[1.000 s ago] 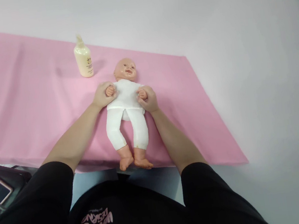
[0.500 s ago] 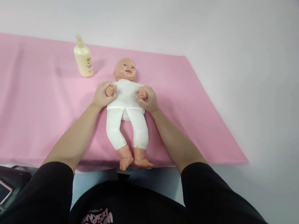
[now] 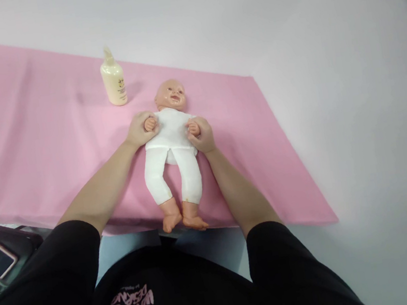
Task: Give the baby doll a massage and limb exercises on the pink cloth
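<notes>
The doll (image 3: 171, 152) is laid on its back on the pink cloth (image 3: 36, 145), head toward the bottle (image 3: 114, 82) and feet at the cloth's near edge; its one small fist is clasped by the left hand (image 3: 139, 129) and the other by the right hand (image 3: 203, 135), both closed around the doll's arms. If the arms are pulled unevenly, the doll could be dragged off the near edge, where its feet already overhang. The bottle, upright just beyond the doll's head, could be knocked over by a wide sweep of the left hand.
</notes>
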A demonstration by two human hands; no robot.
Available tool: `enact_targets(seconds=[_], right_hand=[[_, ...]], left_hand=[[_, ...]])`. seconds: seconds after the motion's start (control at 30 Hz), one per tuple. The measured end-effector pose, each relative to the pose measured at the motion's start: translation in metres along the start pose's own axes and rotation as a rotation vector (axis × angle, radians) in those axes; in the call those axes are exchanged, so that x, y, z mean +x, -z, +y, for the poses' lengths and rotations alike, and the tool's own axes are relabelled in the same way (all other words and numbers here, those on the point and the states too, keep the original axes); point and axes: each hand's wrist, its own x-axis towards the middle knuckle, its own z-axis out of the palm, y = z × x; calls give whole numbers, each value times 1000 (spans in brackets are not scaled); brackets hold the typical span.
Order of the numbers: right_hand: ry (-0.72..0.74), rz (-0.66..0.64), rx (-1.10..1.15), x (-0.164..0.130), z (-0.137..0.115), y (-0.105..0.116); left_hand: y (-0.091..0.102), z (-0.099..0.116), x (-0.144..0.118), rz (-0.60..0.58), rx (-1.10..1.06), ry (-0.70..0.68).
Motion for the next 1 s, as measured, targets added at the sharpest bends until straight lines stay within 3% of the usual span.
enact_targets(seconds=[0.37,0.63,0.8,1.0], right_hand=[[10,-6,14,0,1,0],[-126,-30,93,-4,9,-1],[-242,112,148,-7,22,-8],[-252,257,144,-5,35,-10]], left_hand=[[-1,0,-1,7,-6,-13],[-3,-6,0,11,-84,23],[-11,-20,2,95,-297,105],[-11,-30,6,263,-446,212]])
